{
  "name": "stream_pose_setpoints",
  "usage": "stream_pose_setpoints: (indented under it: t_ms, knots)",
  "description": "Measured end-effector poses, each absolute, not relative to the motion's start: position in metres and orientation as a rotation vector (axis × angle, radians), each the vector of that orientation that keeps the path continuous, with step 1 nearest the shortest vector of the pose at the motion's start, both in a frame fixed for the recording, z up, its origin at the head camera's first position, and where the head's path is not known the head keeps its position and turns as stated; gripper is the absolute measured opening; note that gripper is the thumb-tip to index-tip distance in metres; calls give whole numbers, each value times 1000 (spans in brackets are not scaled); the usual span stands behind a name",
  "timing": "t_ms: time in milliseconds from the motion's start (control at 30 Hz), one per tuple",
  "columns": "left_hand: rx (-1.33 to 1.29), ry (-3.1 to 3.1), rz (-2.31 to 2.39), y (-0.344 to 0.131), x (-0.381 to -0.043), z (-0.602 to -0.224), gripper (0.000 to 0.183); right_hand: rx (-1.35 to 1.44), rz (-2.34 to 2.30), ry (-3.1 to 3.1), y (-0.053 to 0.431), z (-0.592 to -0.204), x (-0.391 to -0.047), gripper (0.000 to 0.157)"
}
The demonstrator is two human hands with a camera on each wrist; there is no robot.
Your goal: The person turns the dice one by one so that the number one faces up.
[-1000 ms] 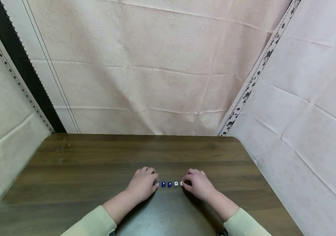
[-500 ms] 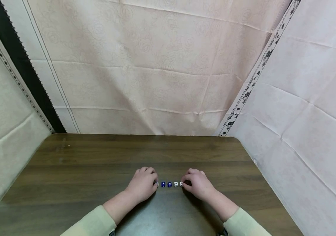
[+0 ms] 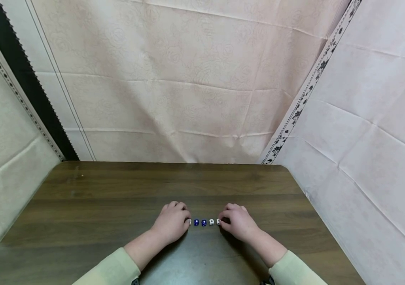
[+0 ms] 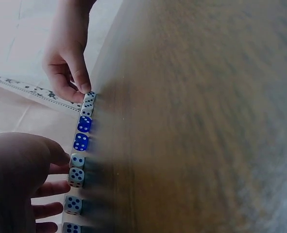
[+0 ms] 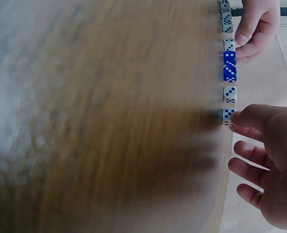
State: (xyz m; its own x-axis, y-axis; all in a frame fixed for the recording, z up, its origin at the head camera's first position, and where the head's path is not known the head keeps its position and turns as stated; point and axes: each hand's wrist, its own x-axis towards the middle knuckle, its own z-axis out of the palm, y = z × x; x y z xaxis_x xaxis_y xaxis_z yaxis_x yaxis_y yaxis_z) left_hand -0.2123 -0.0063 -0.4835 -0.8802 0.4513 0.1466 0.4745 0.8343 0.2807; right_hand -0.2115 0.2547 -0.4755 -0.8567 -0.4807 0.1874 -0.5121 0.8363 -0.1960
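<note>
Dice stand in a row on the wooden table, running between my hands and on past the left one. My left hand (image 3: 173, 222) pinches a white die (image 4: 77, 160) between thumb and finger. At the row's right end my right hand (image 3: 239, 222) grips another white die (image 5: 228, 116) with thumb and index finger, its other fingers spread loosely. Between them sit a blue die (image 4: 81, 141), a second blue die (image 4: 84, 124) and a white die (image 5: 230, 93). The left hand hides much of its die in the head view.
More white dice, such as this one (image 4: 73, 205), continue the line beneath the left hand and are hidden in the head view. The brown table (image 3: 117, 186) has rounded far corners. Pale cloth (image 3: 188, 99) hangs behind it and along both sides.
Both hands stay almost where they were. The white die at my left fingertips shows slightly less of its face than a second ago.
</note>
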Motion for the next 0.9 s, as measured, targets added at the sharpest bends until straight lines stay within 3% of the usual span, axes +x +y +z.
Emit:
stream_pose_setpoints:
  t_ms: [900]
  knots:
    - [-744, -2945, -508, -6, -210, -483, 8, 786, 368, -2890, 255, -475, -211, 7]
